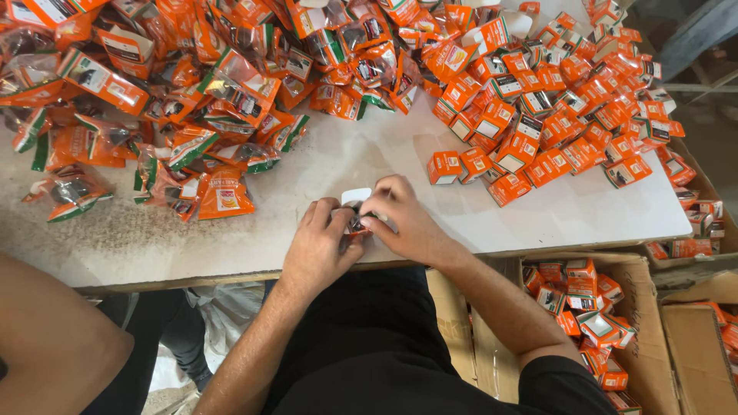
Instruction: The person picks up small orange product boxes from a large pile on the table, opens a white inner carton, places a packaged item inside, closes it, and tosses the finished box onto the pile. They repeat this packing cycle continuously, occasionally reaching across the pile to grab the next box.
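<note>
My left hand [321, 247] and my right hand [403, 221] meet at the near edge of the white table [338, 165]. Together they grip a small orange box [356, 211] with its white flap standing open, and a dark part in a plastic packet sits at the box's mouth. My fingers hide most of the box. A heap of orange and green plastic packets [192, 92] lies to the far left. A heap of small closed orange boxes [553, 107] lies to the far right.
A cardboard carton [646, 307] holding several orange boxes stands on the floor at my right. Another carton [703, 346] sits beside it. Another person's bare arm [54, 338] is at the lower left. More boxes lie off the table's right edge [692, 223].
</note>
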{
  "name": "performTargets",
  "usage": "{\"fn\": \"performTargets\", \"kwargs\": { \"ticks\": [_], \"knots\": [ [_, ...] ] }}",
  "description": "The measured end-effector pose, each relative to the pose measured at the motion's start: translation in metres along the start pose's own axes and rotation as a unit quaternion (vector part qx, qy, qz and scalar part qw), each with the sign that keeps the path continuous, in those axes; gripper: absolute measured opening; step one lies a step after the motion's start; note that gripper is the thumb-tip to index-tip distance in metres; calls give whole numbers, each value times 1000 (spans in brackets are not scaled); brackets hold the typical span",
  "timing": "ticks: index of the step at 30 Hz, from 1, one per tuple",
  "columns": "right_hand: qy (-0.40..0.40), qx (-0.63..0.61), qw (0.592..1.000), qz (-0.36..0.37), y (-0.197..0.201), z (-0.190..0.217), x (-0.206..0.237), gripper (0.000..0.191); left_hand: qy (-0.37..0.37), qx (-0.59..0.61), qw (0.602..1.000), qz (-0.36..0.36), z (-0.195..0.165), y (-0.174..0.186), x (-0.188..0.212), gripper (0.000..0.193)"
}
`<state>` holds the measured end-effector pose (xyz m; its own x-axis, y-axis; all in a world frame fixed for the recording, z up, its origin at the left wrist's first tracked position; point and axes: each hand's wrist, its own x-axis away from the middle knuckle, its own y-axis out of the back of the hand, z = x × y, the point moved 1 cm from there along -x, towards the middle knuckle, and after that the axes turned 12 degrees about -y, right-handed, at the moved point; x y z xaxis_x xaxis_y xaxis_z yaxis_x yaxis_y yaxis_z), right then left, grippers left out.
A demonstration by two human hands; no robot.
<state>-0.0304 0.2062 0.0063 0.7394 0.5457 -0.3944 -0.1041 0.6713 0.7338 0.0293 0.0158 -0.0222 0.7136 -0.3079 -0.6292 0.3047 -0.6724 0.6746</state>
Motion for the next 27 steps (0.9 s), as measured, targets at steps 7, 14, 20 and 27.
{"fn": "performTargets", "kwargs": {
  "ticks": [7,14,20,27],
  "knots": [
    [-235,-270,923,141,-26,-25,-16,28,-57,-10,993,-106,-10,7,8,58],
    [-130,-105,960,224,-8,-55,-90,36,-98,-95,986,-96,-14,13,-3,35],
    [77,125,983,-109,-61,-63,-219,45,-32,-41,994,-98,-12,4,-10,28],
    [-30,198,975,-99,-74,-56,-246,39,14,43,992,-121,-9,5,-15,20]
  ]
}}
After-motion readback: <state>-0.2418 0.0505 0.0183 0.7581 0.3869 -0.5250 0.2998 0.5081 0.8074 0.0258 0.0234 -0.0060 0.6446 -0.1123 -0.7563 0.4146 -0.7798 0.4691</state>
